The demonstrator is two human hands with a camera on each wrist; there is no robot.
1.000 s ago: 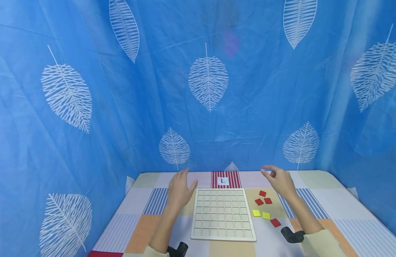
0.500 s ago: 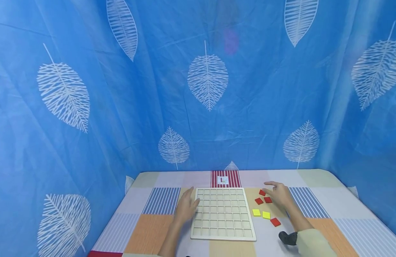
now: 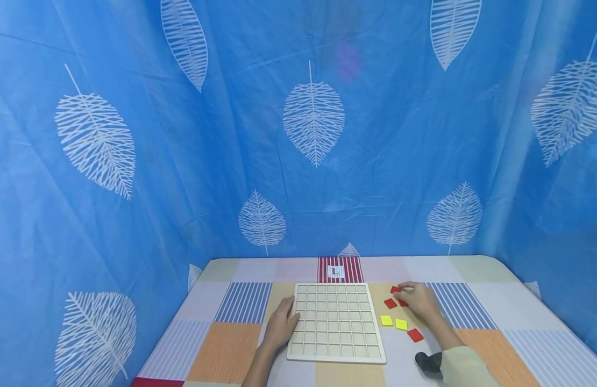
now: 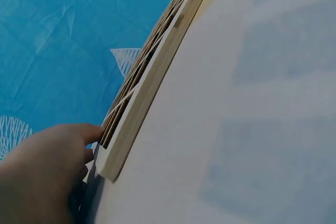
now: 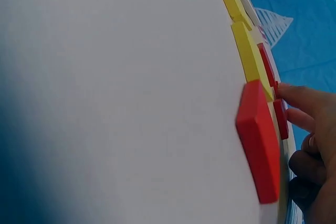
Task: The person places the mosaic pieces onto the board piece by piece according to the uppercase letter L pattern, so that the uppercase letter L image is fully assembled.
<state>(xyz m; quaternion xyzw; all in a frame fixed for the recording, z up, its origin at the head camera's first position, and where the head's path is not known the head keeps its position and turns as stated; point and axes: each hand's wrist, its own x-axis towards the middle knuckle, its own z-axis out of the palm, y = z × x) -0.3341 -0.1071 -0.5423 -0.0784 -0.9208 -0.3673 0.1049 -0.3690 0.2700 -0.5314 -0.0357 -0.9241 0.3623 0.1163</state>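
A cream board (image 3: 336,322) with a grid of square recesses lies on the table. My left hand (image 3: 281,323) holds its left edge, thumb over the rim and fingers along the side; in the left wrist view the thumb reaches the corner of the board (image 4: 142,103). Right of the board, my right hand (image 3: 421,300) is low over several red tiles, thumb and index finger apart around the far red tile (image 3: 395,289). Another red tile (image 3: 390,303) lies just in front, and one is partly hidden under the thumb. In the right wrist view, the right hand (image 5: 315,129) has its fingertips beside small red tiles.
Two yellow tiles (image 3: 386,321) and a red tile (image 3: 415,335) lie nearer on the right. Behind the board is a small printed grid card (image 3: 335,271). A patchwork cloth (image 3: 226,344) covers the table, and a blue leaf-patterned curtain (image 3: 376,161) surrounds it.
My left hand has come down from above the table's left side onto the board's edge. My right hand has lowered toward the far red tiles. The board and tiles stay in place.
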